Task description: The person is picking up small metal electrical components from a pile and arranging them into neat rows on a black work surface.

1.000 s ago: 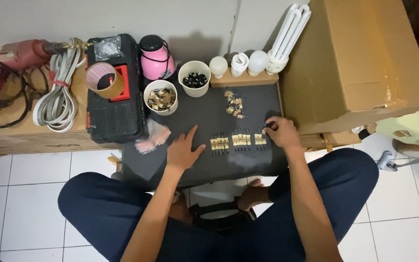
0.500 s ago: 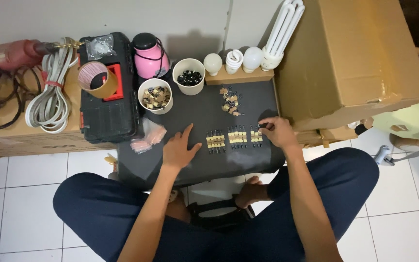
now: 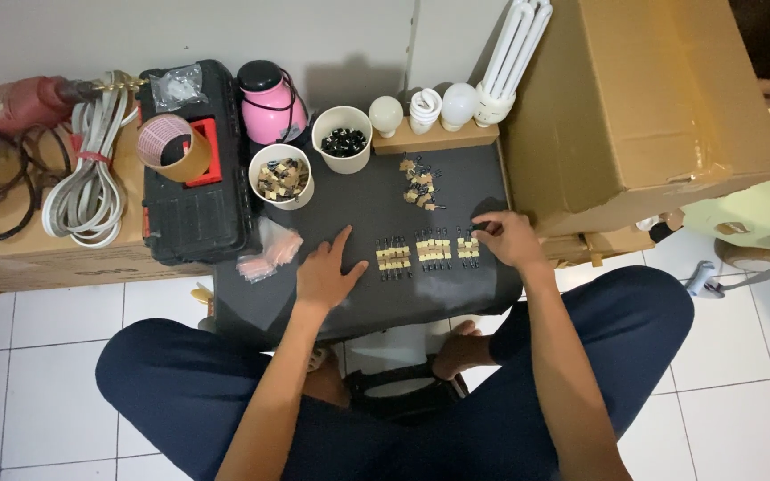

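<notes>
Your right hand [image 3: 508,239] has held at the right end of the row since a second ago, fingertips pinched at the rightmost cluster of small tan-and-black parts [image 3: 468,248]; whether a piece is actually gripped is too small to tell. Your left hand [image 3: 327,272] has stayed flat, fingers spread, on the dark work surface [image 3: 349,307], holding nothing. Three clusters lie in line: left [image 3: 394,259], middle [image 3: 433,250], right. A loose pile [image 3: 421,185] sits farther off, near the wooden lamp base [image 3: 438,136]. Two white cups [image 3: 282,175] [image 3: 342,139] stand far left of it.
</notes>
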